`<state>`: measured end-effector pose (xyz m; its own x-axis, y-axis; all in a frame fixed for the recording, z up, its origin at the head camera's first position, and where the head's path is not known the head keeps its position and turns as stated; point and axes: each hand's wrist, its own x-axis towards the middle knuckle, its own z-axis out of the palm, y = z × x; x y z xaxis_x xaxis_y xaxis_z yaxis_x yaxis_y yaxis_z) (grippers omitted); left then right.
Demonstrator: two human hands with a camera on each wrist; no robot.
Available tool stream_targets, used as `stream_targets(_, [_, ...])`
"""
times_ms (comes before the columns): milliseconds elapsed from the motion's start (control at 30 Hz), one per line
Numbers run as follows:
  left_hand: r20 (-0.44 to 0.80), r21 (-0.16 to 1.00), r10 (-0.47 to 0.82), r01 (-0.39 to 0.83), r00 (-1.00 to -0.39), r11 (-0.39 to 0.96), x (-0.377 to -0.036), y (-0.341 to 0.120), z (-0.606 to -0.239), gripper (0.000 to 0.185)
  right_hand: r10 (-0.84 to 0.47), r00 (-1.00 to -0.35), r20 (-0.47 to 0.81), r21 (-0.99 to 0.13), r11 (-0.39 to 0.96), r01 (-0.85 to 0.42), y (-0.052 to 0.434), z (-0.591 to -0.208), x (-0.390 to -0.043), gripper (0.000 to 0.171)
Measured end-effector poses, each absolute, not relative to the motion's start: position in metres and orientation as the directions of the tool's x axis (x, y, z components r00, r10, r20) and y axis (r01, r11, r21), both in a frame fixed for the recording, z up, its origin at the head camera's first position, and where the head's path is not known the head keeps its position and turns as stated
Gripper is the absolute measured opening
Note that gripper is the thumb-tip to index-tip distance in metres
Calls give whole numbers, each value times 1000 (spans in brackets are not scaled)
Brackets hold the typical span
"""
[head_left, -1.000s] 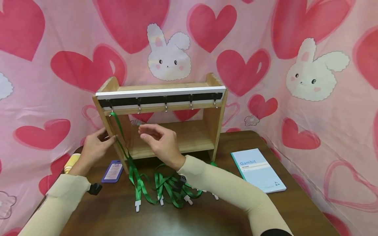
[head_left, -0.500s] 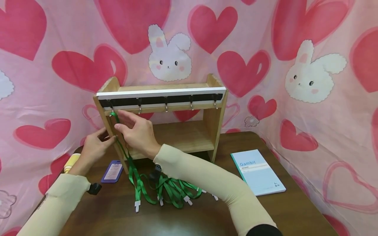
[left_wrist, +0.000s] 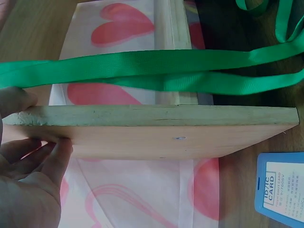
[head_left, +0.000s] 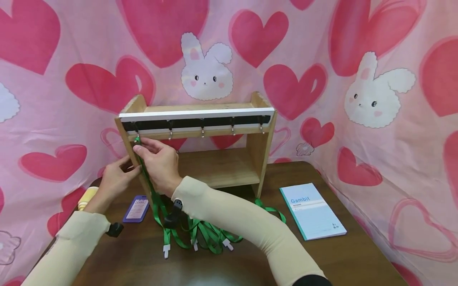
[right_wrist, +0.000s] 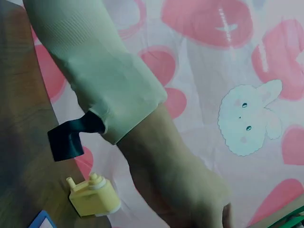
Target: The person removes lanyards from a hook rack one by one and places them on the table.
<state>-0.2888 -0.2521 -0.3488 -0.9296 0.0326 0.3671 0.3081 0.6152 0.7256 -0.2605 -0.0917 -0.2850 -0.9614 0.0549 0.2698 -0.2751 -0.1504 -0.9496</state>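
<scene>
A wooden shelf [head_left: 229, 165] stands on the table, with a row of small metal hooks along its white-and-black front strip. From the leftmost hook hangs a green lanyard [head_left: 156, 203], its lower loops reaching the tabletop. My left hand [head_left: 116, 178] grips the shelf's left side panel [left_wrist: 180, 140], thumb on one side and fingers on the other. Just below that hook, my right hand [head_left: 161, 165] pinches the lanyard near its top; its fingertips are partly hidden. The right wrist view shows mostly the left sleeve [right_wrist: 95, 80] and hand.
More green lanyards [head_left: 211, 238] with white clips lie heaped before the shelf, partly under the right forearm. A purple-blue ID card holder [head_left: 136, 209] and a yellow bottle [head_left: 87, 197] are at the left. A notebook [head_left: 315, 212] lies at the right. A pink printed cloth [head_left: 304, 35] hangs behind.
My right hand has moved left from in front of the shelf opening to the hanging lanyard and taken hold of it. The left hand stays on the side panel.
</scene>
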Motion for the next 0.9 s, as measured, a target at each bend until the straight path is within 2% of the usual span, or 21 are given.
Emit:
stream_targets(167, [380,723,29,316,-925,615,-288,-250,-349,61,87,-968,233,-960,-138,-244,-97,-283,-259,19])
stream_targets(433, [422,704,24,344,-906,621,-289,-250,-351,53,79,-956,282,-958,-29,-285,-101,-285,-260,22])
stream_targets(633, [431,696,20,346,-902,630,-289,-250,-352,51,98,-959,267,-964,18,-266,-103,-284,-262,20])
stream_targets(733, [404,711,22,329,-914,621,-290,-250,-350,56,87,-966,245,-969,-4,-246,-103,-283,-263,14])
stream_targets(900, [378,725,9,302,-926,619,-288,-250,-348,59,44,-976,212,-969,-119,-215,-104,-282,-266,9])
